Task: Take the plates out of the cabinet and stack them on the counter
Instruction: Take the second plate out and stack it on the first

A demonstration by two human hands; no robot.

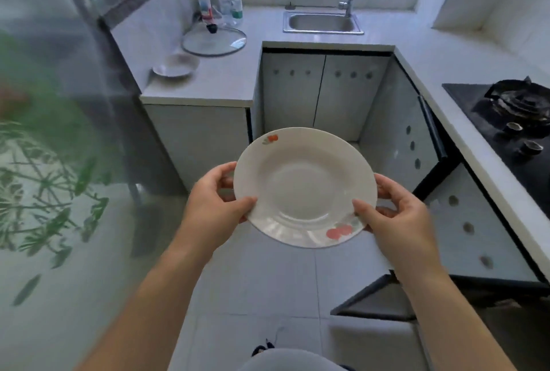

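A white plate with red fruit prints [303, 186] hangs in mid-air over the floor, level and face up. My left hand [214, 201] grips its left rim, thumb on top and fingers under. My right hand [393, 216] grips the right rim the same way. Another white plate [175, 66] lies on the left counter [226, 85]. An open cabinet door [372, 299] juts out low on the right; the cabinet's inside is hidden.
A glass pot lid [214, 40] and three bottles [221, 1] stand behind the counter plate. The sink [323, 22] with its tap sits under the window. A black gas hob [512, 114] fills the right counter. A frosted glass door [53, 132] stands at the left.
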